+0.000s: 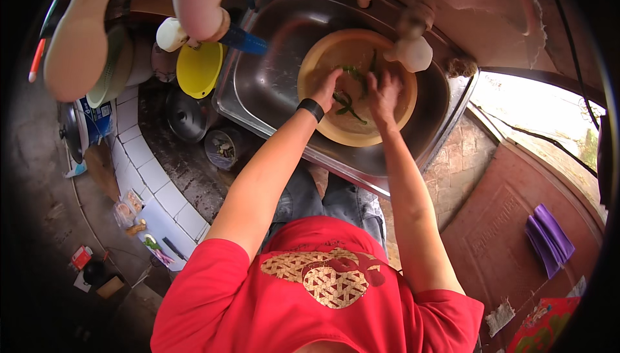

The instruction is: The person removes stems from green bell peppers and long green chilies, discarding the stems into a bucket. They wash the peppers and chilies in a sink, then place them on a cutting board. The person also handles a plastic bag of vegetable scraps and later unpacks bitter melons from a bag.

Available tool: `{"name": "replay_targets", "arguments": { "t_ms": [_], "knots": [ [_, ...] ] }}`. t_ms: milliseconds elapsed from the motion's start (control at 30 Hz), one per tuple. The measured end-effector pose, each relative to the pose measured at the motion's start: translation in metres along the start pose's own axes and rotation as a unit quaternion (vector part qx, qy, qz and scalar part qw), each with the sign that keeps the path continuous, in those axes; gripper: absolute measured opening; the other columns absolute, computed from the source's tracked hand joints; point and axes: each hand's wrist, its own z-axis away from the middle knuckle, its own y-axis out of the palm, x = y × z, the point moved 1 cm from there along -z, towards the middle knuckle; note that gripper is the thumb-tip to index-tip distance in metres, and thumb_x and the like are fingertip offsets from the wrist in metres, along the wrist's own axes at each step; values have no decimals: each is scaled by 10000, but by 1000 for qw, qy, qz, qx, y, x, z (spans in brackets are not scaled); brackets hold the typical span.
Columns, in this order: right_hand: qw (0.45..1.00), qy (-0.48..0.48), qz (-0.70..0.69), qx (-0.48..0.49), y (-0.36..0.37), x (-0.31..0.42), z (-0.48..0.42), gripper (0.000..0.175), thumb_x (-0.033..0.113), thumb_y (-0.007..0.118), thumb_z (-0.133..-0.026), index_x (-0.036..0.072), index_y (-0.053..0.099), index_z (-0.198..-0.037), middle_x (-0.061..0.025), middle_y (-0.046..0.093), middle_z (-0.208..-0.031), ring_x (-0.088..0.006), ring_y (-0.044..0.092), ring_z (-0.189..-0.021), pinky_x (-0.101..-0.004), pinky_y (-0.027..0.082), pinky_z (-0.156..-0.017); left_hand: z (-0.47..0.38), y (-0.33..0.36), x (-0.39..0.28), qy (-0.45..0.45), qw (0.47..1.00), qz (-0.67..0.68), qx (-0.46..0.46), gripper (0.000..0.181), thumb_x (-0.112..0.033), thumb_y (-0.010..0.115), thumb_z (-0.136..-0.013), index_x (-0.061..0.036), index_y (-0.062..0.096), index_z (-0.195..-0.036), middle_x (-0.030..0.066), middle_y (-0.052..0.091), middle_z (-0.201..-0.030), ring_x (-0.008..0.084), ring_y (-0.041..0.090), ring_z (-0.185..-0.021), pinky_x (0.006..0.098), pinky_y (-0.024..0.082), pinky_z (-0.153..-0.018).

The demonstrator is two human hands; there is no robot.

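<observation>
A round yellowish basin (316,129) holding water stands in the right part of a stainless steel sink (271,86). Thin green vegetables (346,103), which look like green peppers, lie in the water between my two hands. My left hand (327,92), with a black band at the wrist, is at the basin's left side, thumb apart from the fingers, beside the greens. My right hand (385,92) is over the basin's right half with its fingers bent and partly in the water; whether it holds anything is unclear.
Left of the sink are a yellow plastic basket (199,69), a dark pot lid (186,114) and a container of scraps (221,149). A knife (174,248) lies on a cutting board (157,222) farther left. A blue-tipped tap or hose (247,40) and a whitish nozzle (416,55) hang above the sink.
</observation>
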Motion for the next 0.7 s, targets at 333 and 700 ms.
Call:
{"name": "replay_targets", "arguments": {
  "t_ms": [333, 700],
  "knots": [
    [973, -52, -197, 112, 10, 62, 15, 508, 259, 430, -908, 14, 330, -1343, -234, 340, -1360, -347, 301, -1285, -370, 218, -1064, 13, 23, 16, 19, 962, 223, 153, 391, -462, 421, -912, -114, 531, -1051, 67, 570, -1003, 180, 537, -934, 313, 438, -859],
    [984, -39, -170, 34, 2, 34, -20, 249, 129, 528, -809, 9, 566, -1023, -200, 611, -923, -332, 596, -861, -403, 465, -755, 36, 3, 1, 118, 988, -78, 61, 193, -160, 566, -847, -82, 556, -1023, 18, 584, -943, 146, 554, -869, 286, 457, -718]
  ]
}}
